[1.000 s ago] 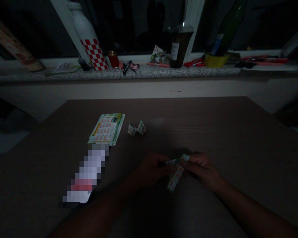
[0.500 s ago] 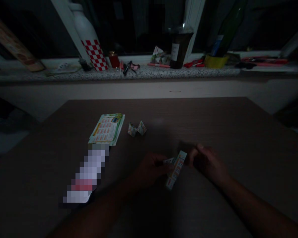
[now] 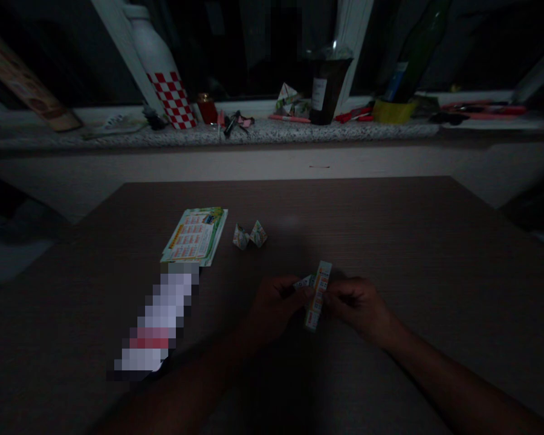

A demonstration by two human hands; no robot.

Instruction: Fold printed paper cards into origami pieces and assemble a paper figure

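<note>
A narrow folded paper strip (image 3: 317,293) with printed colours stands almost upright between my hands, just above the dark wooden table (image 3: 412,241). My left hand (image 3: 274,305) pinches its left side, fingers closed. My right hand (image 3: 356,305) pinches its right edge, fingers closed too. Two small folded paper pieces (image 3: 249,235) lie on the table beyond my hands. A stack of printed paper sheets (image 3: 194,235) lies to their left. The scene is very dark.
A blurred-out flat object (image 3: 158,320) lies left of my left arm. The stone windowsill (image 3: 208,134) behind the table holds a white bottle with red checks (image 3: 163,72), a dark cup (image 3: 324,87), a green bottle (image 3: 412,54), pens and small clutter.
My right hand let go of the strip and drew away, then came back and pinched it again. The strip now stands more upright and slightly higher.
</note>
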